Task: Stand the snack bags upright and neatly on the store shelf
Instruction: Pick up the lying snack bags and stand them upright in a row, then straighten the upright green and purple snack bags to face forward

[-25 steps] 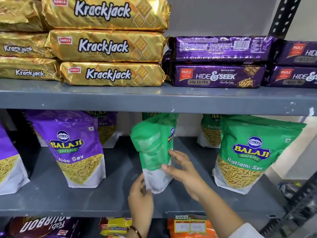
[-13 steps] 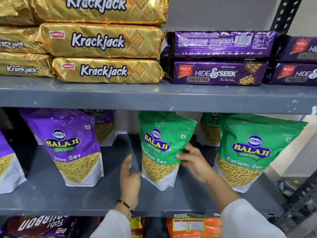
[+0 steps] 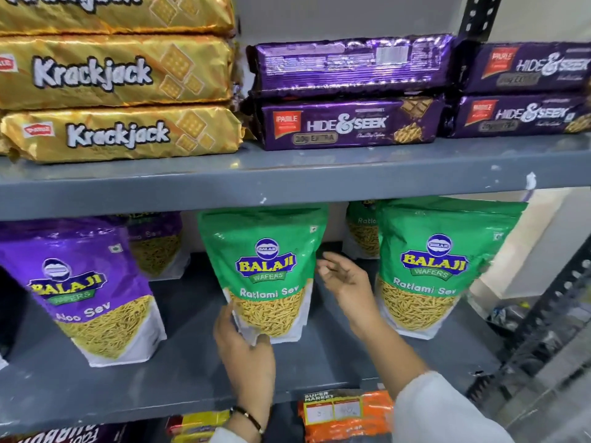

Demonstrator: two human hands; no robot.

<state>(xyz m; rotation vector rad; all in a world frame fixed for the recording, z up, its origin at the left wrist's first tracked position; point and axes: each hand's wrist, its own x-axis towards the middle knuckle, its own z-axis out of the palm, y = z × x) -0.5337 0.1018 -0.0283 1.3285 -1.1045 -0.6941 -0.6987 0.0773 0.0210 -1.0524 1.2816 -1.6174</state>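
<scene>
A green Ratlami Sev bag (image 3: 265, 266) stands upright, label facing me, in the middle of the grey shelf (image 3: 179, 372). My left hand (image 3: 244, 353) grips its lower left corner with thumb and fingers. My right hand (image 3: 343, 278) hovers just off the bag's right edge, fingers spread, holding nothing. Another green Ratlami Sev bag (image 3: 438, 266) stands upright to the right. A purple Aloo Sev bag (image 3: 86, 289) stands upright to the left.
More bags stand at the back: a purple one (image 3: 156, 247) and a green one (image 3: 361, 231). The upper shelf board (image 3: 287, 180) hangs low over the bag tops, carrying Krackjack packs (image 3: 121, 132) and Hide & Seek packs (image 3: 345, 123). A black upright post (image 3: 550, 314) is at right.
The green bag was turned from edge-on to label-forward and set upright. My right hand has come off its right edge; my left hand moved onto its lower left corner.
</scene>
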